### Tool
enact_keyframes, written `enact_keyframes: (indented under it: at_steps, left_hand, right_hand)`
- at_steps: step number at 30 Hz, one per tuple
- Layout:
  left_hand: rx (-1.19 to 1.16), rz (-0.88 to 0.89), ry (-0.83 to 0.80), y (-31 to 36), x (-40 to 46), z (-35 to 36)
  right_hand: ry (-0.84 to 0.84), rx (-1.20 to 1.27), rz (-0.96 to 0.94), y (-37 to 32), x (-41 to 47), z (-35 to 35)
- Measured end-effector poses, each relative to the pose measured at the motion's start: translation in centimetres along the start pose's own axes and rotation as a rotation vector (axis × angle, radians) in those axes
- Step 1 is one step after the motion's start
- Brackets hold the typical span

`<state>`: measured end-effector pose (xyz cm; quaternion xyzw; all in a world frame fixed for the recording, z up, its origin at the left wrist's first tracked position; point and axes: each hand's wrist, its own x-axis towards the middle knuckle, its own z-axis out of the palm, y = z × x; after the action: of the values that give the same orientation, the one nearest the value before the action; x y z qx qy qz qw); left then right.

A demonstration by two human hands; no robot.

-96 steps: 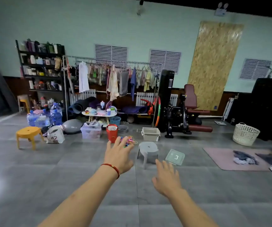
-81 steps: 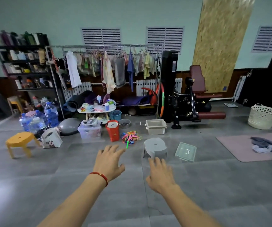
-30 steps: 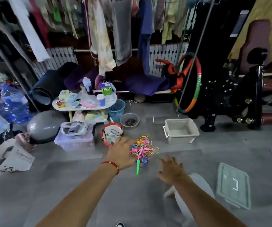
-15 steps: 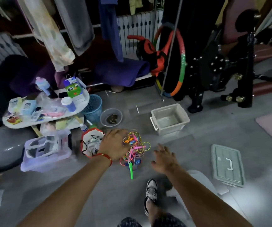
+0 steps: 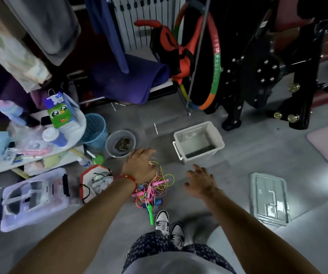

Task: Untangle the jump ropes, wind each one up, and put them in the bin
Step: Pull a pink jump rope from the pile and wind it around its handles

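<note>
Grey floor tiles underfoot; my left hand (image 5: 140,165) curls loosely over the tangled jump ropes (image 5: 153,187), gripping nothing that I can see, right hand (image 5: 199,181) spread wide beside, white bin (image 5: 198,142) beyond; grabbing the whole clump risks tightening knots

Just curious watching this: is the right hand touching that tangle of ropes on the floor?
Apart. The head view shows bare floor between the right hand and the rope tangle.

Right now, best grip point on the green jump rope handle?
Pinch the green handle around its free lower end, from above. It lies flat on the floor, sticking out of the tangled ropes toward the shoes; its upper end is buried under cords.
</note>
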<state>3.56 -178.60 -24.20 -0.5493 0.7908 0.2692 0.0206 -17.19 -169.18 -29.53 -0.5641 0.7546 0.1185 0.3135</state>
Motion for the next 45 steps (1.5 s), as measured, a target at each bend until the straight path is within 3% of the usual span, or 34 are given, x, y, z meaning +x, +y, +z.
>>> enact_keyframes:
  at_steps: [6,15,27,31,37,41,43,45]
  left_hand:
    - [-0.025,0.061,-0.041,0.2,8.6,-0.2]
    - [-0.062,-0.042,-0.046,-0.9,15.7,2.2]
    - [-0.256,-0.601,0.171,-0.8,17.3,14.6]
    - [-0.315,-0.764,0.16,-1.9,19.3,24.3]
    - [-0.424,-0.973,0.144,-6.5,19.2,42.2]
    - [-0.395,-1.056,-0.072,-9.7,17.5,50.5]
    - [-0.324,-1.052,-0.234,-11.7,18.4,52.0]
    - [-0.219,-1.0,-0.296,-13.4,20.2,52.0]
  right_hand:
    - [0.096,0.007,0.024,0.4,4.8,-3.8]
    - [-0.015,-0.068,-0.055,2.9,13.6,-6.4]
    - [-0.33,-0.161,-0.182,12.1,31.7,-1.9]
    - [-0.343,-0.097,-0.203,14.8,38.5,4.4]
    - [-0.442,-0.005,-0.281,16.8,45.5,22.6]
    - [-0.547,-0.033,-0.296,16.8,47.4,35.1]
    - [-0.575,-0.066,-0.347,16.5,48.6,40.1]
    - [-0.565,-0.087,-0.402,15.9,50.2,43.6]
